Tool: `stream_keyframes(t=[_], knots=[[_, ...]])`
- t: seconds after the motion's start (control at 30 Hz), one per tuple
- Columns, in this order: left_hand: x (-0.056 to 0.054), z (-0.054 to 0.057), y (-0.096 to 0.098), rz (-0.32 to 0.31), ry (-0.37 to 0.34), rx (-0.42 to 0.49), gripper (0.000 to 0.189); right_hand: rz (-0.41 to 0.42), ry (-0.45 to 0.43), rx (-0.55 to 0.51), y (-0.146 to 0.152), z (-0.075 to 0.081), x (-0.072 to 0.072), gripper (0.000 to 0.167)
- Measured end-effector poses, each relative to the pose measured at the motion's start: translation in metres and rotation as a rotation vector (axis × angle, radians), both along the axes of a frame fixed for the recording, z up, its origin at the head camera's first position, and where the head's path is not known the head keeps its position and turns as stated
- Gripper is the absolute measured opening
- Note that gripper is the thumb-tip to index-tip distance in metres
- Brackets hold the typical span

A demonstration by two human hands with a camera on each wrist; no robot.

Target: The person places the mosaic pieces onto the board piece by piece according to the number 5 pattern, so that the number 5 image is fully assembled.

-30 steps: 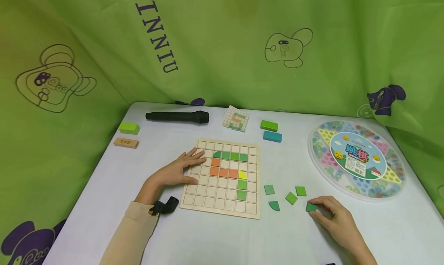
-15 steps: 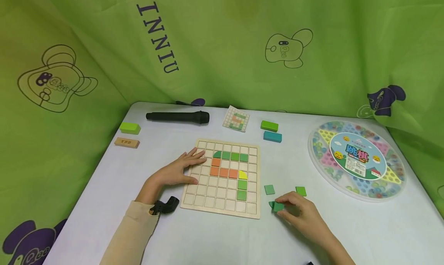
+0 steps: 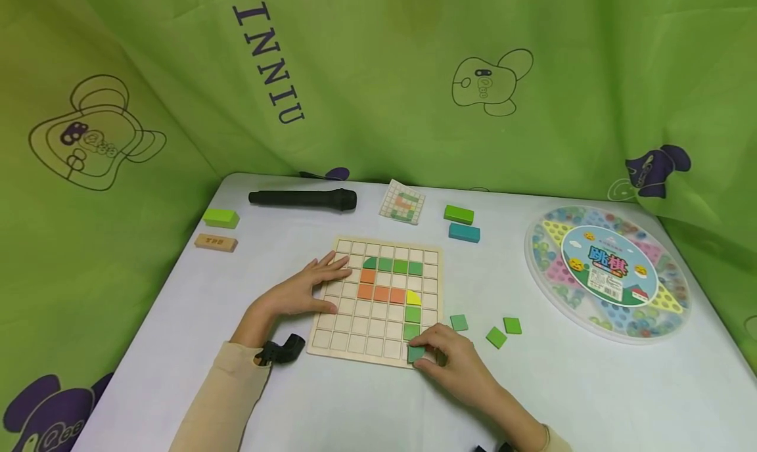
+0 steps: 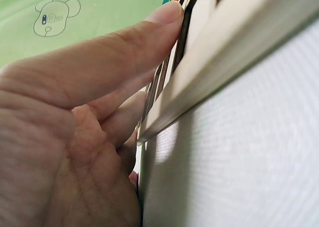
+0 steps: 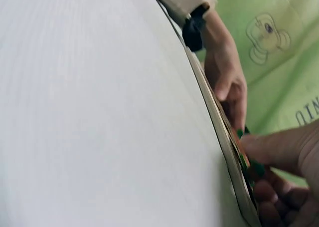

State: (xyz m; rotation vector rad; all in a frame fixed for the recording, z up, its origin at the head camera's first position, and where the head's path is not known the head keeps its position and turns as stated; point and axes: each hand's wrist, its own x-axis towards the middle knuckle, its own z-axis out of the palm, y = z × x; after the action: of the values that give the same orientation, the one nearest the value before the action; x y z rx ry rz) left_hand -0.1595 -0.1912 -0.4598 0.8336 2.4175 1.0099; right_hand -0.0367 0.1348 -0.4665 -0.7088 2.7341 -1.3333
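Green printed cloth (image 3: 378, 77) is hanging behind white table (image 3: 331, 406). Wooden grid board (image 3: 361, 327) lying on it; left hand (image 3: 303, 291) resting on board's left side, fingers spread. Right hand (image 3: 461, 363) is pinching green piece (image 3: 415, 353) at board's near row, toward right. Three loose green tiles (image 3: 496, 338) lying right of board.

Left hand (image 3: 301, 291), right hand (image 3: 460, 363) flank board (image 3: 369, 327); middle passable; near-right corner probably blocked.

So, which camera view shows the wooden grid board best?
The head view: it shows the wooden grid board from above, with most of its face visible. The left wrist view gives a close, slanted edge and a sliver of its face; the right wrist view shows a thin strip, nearly edge-on.
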Motion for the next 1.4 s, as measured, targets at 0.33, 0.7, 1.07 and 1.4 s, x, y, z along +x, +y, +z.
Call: stream_keyframes(t=[0.33,0.7,1.07,1.4], knots=[[-0.002,-0.002,-0.001,-0.004,0.001,-0.016,0.077,-0.075,-0.004,0.046,-0.013,-0.001,0.0,0.027],[-0.001,-0.002,-0.002,0.002,0.002,-0.012,0.076,-0.075,-0.034,0.075,-0.017,0.0,-0.001,0.026],[0.0,-0.001,0.0,0.007,0.0,-0.007,0.076,-0.067,-0.002,0.06,-0.014,-0.005,0.0,0.027],[0.0,-0.001,0.0,-0.006,0.013,0.015,0.076,-0.046,0.005,0.007,-0.009,-0.002,0.001,0.031]])
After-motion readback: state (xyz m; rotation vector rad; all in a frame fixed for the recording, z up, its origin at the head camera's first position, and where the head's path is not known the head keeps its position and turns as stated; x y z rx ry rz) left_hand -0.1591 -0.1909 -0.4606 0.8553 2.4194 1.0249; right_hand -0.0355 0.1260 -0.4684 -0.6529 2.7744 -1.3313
